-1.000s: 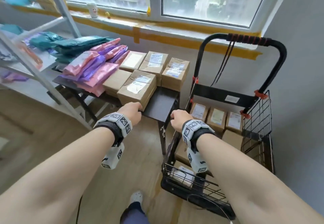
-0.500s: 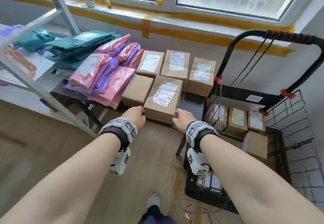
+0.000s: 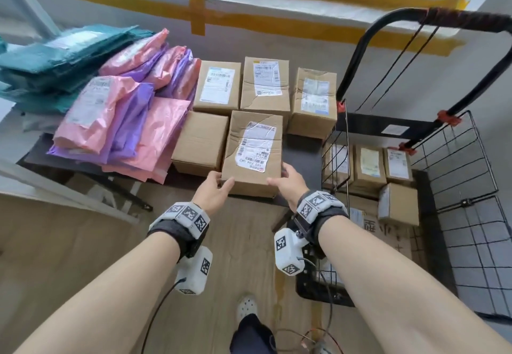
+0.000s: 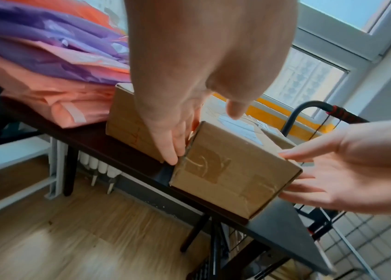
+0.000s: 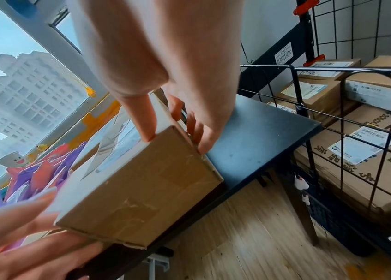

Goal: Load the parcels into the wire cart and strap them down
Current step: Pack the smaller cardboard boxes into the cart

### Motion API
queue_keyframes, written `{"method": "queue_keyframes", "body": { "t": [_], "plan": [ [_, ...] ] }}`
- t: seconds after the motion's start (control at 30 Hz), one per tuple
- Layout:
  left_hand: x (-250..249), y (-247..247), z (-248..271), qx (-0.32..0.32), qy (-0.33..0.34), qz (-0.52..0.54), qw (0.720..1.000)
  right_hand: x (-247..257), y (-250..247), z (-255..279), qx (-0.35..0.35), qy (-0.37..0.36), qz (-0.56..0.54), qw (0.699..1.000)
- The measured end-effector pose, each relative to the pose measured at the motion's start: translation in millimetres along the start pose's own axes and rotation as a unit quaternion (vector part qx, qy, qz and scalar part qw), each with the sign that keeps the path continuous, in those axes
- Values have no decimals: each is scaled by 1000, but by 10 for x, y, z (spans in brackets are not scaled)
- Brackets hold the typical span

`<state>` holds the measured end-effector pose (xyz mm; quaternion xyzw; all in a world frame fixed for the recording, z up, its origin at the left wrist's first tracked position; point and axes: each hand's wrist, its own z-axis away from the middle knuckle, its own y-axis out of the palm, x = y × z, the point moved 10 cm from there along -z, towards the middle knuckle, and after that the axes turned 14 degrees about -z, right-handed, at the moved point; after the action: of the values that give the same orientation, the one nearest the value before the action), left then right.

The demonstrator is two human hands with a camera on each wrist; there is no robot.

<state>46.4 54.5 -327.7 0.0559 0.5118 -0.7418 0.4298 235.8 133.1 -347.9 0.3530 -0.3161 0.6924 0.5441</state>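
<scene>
Left hand (image 3: 213,190): fingers straight, pressed to the box's (image 3: 252,154) left side.
Right hand (image 3: 288,184): fingers straight on its right side (thumb on top).
Arms: both extended forward.

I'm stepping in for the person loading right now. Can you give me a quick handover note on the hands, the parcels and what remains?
Left hand: open, fingers straight against the near left corner of the front labelled box.
Right hand: open at that box's near right corner, thumb on top.
The box sits on the black table, not yet lifted.
Done: several boxes already lie in the wire cart.
Left: this box, four more boxes, the plastic mailers, then strapping.
</scene>
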Motion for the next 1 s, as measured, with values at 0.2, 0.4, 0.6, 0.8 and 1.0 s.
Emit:
{"method": "queue_keyframes", "body": {
  "t": [0.2, 0.4, 0.6, 0.8, 1.0],
  "plan": [
    [-3, 78, 130, -42, -22, 39, 998, -71, -199, 61, 17, -4, -70, 997],
    [-328, 175, 578, -65, -7, 102, 993, -96, -625, 306, 52, -17, -134, 989],
    [-841, 400, 1201, -102, 19, 107, 989, -14, -1275, 852, 105, -41, -157, 981],
    [-1628, 925, 1814, -97, 65, 126, 985, 43, -2274, 1260, 119, -75, -177, 974],
    [-2329, 1593, 2136, -60, 99, 144, 983, -86, -3221, 1355, 98, -97, -159, 978]
  ]
}}
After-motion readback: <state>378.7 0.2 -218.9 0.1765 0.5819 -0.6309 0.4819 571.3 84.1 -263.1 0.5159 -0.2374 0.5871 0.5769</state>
